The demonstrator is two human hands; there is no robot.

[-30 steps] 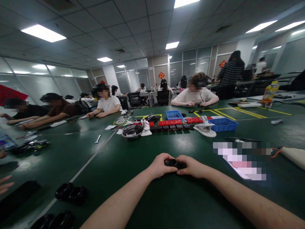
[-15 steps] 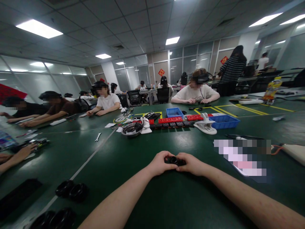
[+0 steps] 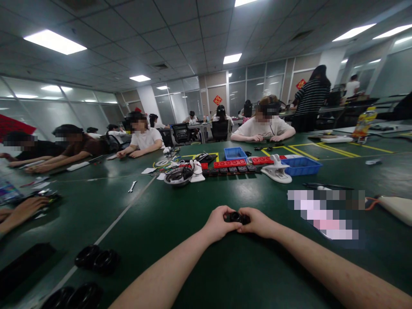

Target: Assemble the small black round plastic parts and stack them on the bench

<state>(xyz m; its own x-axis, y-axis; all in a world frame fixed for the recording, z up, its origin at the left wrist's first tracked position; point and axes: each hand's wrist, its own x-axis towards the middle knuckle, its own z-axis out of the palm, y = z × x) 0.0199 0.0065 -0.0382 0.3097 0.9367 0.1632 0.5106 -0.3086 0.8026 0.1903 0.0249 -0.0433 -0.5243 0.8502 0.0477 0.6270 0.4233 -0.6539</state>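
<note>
Between my two hands, just above the green table (image 3: 193,266), is a small black part with a round, ring-like opening (image 3: 236,216). My left hand (image 3: 220,223) grips its left side, with the thumb along the near edge. On the other side my right hand (image 3: 257,222) closes round it, and the two thumbs nearly meet in front. The fingers cover much of the part, so its exact kind cannot be made out. To the left lie a pair of black rings (image 3: 96,258) and a second black pair (image 3: 75,297) nearer to me.
Beyond my hands stand a power strip with red sockets (image 3: 230,164), a white clamp (image 3: 277,171), a blue bin (image 3: 301,165) and a metal bowl (image 3: 177,177). A wrench (image 3: 132,186) lies left. A blurred-out flat object (image 3: 325,216) is at right. Co-workers sit around the table.
Both hands stay closed on the black part with hardly any movement; the fingers have shifted slightly around it. The view has moved a little.
</note>
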